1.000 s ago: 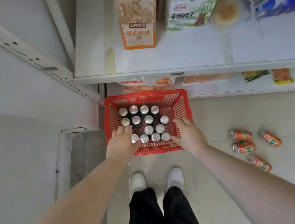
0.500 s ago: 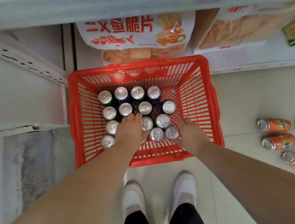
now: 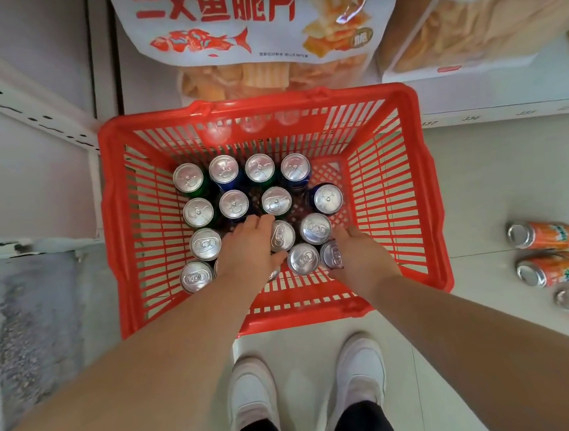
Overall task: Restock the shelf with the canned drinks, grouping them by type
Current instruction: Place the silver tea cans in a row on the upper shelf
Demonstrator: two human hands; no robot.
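A red plastic basket [image 3: 129, 229] stands on the floor in front of my feet. Several upright cans [image 3: 234, 204] with silver tops fill its left and middle; some sides show green or blue. My left hand [image 3: 247, 253] reaches down into the front rows and curls over a can that it hides. My right hand [image 3: 364, 261] grips the can [image 3: 329, 256] at the front right of the group. Three orange cans [image 3: 543, 235] lie on their sides on the floor to the right.
Behind the basket is the white bottom shelf [image 3: 507, 106], holding a large fish-crisp bag [image 3: 246, 29] and another snack bag [image 3: 466, 27]. A perforated shelf upright [image 3: 26, 110] runs at the left. My white shoes [image 3: 254, 393] stand just before the basket.
The view has dropped and closed in on the basket. Both hands went from the basket's front rim down among the front cans and closed round cans.
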